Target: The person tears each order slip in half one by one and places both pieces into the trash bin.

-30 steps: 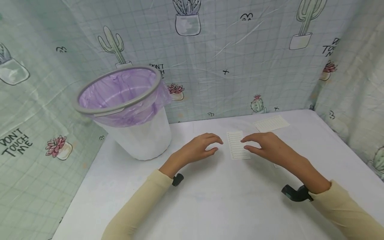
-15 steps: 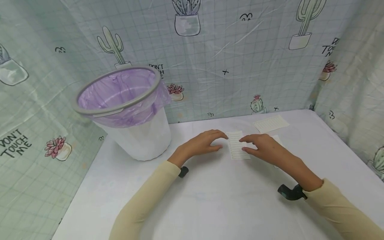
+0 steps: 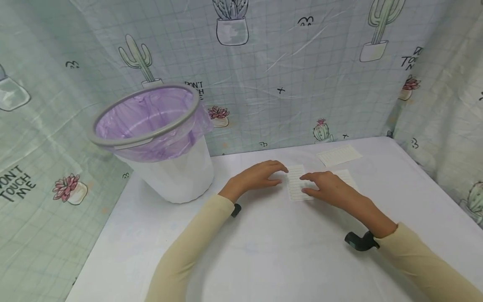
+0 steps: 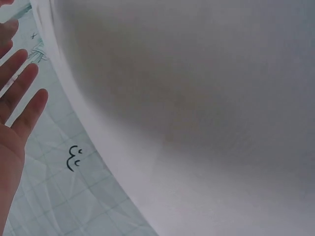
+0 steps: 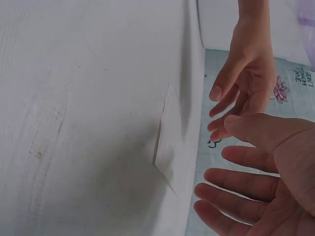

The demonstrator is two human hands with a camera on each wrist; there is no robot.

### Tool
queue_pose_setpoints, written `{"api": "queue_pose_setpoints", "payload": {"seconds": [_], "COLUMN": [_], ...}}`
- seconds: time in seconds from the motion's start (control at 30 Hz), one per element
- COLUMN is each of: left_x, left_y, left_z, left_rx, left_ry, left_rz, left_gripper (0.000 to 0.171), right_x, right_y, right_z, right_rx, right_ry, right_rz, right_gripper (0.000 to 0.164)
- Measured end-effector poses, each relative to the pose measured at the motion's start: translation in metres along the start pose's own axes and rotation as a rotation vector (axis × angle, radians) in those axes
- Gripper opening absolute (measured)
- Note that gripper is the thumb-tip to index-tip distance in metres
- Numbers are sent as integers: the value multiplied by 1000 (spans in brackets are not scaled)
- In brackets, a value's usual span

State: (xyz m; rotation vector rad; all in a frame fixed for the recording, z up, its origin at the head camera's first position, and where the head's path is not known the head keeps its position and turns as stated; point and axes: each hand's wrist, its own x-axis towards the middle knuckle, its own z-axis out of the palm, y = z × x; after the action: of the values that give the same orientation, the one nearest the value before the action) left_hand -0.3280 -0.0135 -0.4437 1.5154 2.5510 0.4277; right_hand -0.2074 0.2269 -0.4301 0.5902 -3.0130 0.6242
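Note:
A small white lined paper card [image 3: 295,191] lies on the white table between the two hands in the head view. My left hand [image 3: 260,175] hovers at its left edge, fingers loosely bent. Over its right side hangs my right hand [image 3: 330,189], thumb and fingers apart. Neither hand holds anything. A second lined card [image 3: 345,175] is partly hidden behind the right hand. Farther back lies a third lined card [image 3: 339,156]. The right wrist view has one white card [image 5: 168,140] below both hands. In the left wrist view, the left fingers [image 4: 30,110] are spread.
At the left stands a white bin [image 3: 185,176] with a grey rim and a purple bag liner [image 3: 151,111]. A patterned curtain [image 3: 256,75] closes off the back and sides. Each wrist carries a black camera [image 3: 360,241].
My left hand has moved right and slightly away, up to the card's left edge. The right hand has shifted a little left and nearer, baring more of the second card.

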Motion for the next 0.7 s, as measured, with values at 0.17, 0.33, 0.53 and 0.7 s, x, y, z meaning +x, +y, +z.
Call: {"api": "queue_pose_setpoints", "payload": {"seconds": [0.17, 0.33, 0.53, 0.7], "left_x": [5, 11, 14, 14], "left_y": [-7, -12, -14, -14], "left_z": [3, 7, 12, 11], "left_rx": [21, 22, 78, 153], "left_ry": [-45, -100, -229, -258], "left_rz": [-12, -13, -25, -9], "left_gripper": [43, 54, 65, 64], "right_x": [5, 11, 13, 13], "right_y": [-1, -3, -10, -14], "right_z": [6, 12, 20, 20], "right_rx": [11, -10, -19, -50], "right_ry": [-57, -108, -189, -213], "right_rz": [23, 37, 76, 114], "right_gripper": [45, 52, 59, 60]}}
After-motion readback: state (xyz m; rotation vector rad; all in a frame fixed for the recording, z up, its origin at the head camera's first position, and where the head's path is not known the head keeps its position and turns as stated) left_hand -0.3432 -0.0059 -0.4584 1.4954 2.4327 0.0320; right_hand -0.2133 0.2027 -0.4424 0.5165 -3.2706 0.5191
